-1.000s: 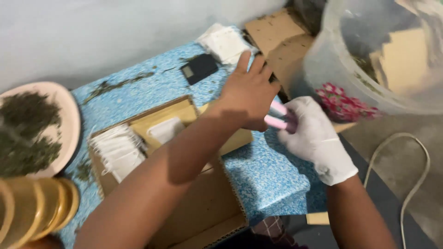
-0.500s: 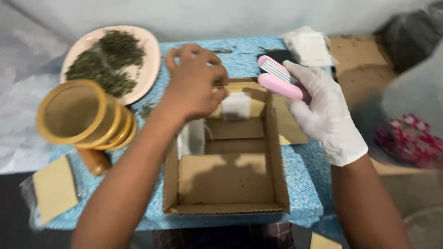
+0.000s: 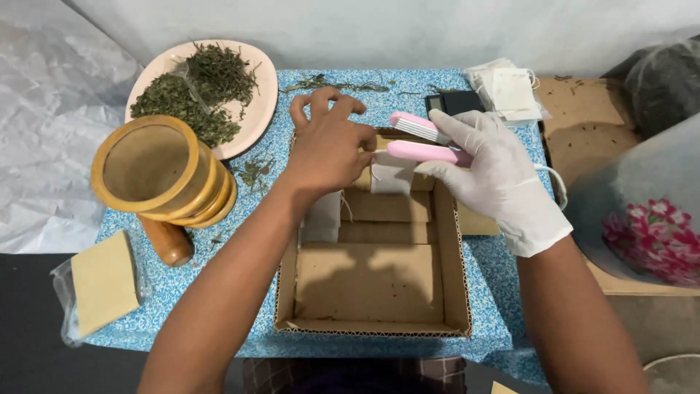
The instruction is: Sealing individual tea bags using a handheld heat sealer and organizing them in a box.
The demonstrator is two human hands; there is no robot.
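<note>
Nearest you sits one shallow cardboard box, its front half bare, open room between its walls. At its far edge your left hand pinches one white tea bag, fingers closed on its top. Your gloved right hand grips one pink clamp-style sealer, its two arms apart, just beside that bag. Left on the tabletop stands one wooden mortar, seemingly empty. Farther off, one pink plate holds dried green leaves.

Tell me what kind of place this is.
Probably a small home workshop for packing herbal tea by hand: a plate of dried leaves, a wooden mortar, small white filter bags, and a pink handheld sealer in the gloved right hand.
</note>
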